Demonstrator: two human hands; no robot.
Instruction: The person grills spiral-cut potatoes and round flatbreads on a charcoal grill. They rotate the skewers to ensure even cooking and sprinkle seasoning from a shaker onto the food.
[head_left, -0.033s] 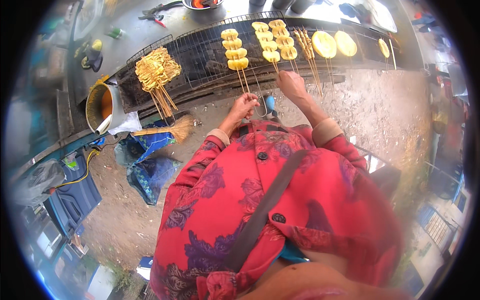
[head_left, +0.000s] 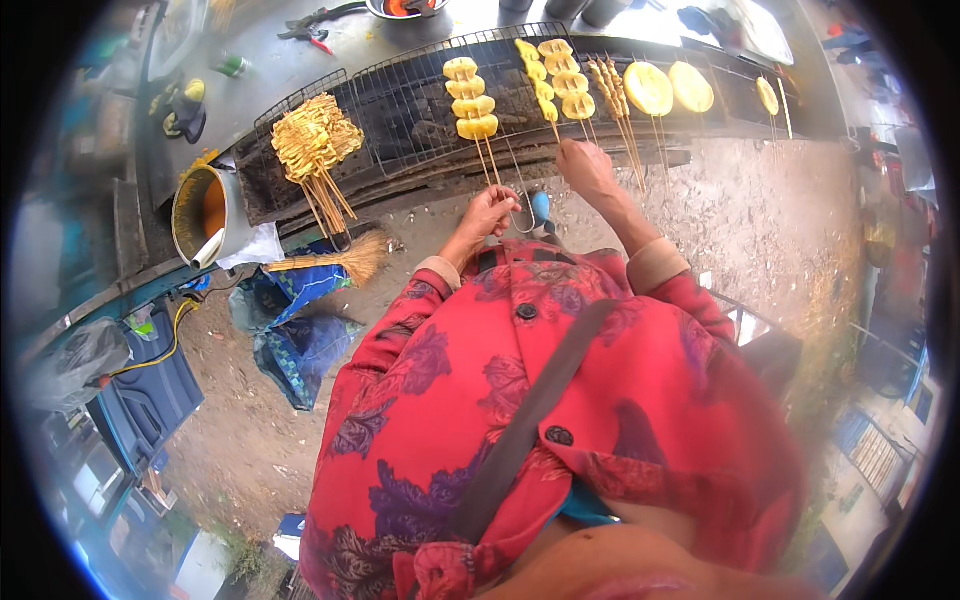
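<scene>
My right hand (head_left: 586, 168) is closed on the lower end of a skewer of yellow slices (head_left: 537, 78), which is turned partly edge-on over the grill. Lower and to the left, my left hand (head_left: 490, 212) pinches the stick ends of another skewer of yellow slices (head_left: 474, 105); these slices lie flat on the rack. A bent wire handle (head_left: 528, 215) hangs right beside its fingers. Just right of the turned skewer lies a third skewer of slices (head_left: 570, 82). Narrow brown skewers (head_left: 612, 95) and large round yellow pieces on sticks (head_left: 648, 90) follow to the right.
The wire grill rack (head_left: 400, 90) runs along the far side. At its left end lies a heap of yellow skewers (head_left: 315, 140). A pot of orange liquid (head_left: 225, 215), a straw brush (head_left: 355, 260) and blue bags (head_left: 300, 340) are nearer left. Tongs (head_left: 325, 17) rest behind.
My right hand has turned its skewer, so the slices went from lying flat to tilted on edge. That hand shifted slightly right; the left hand stays put.
</scene>
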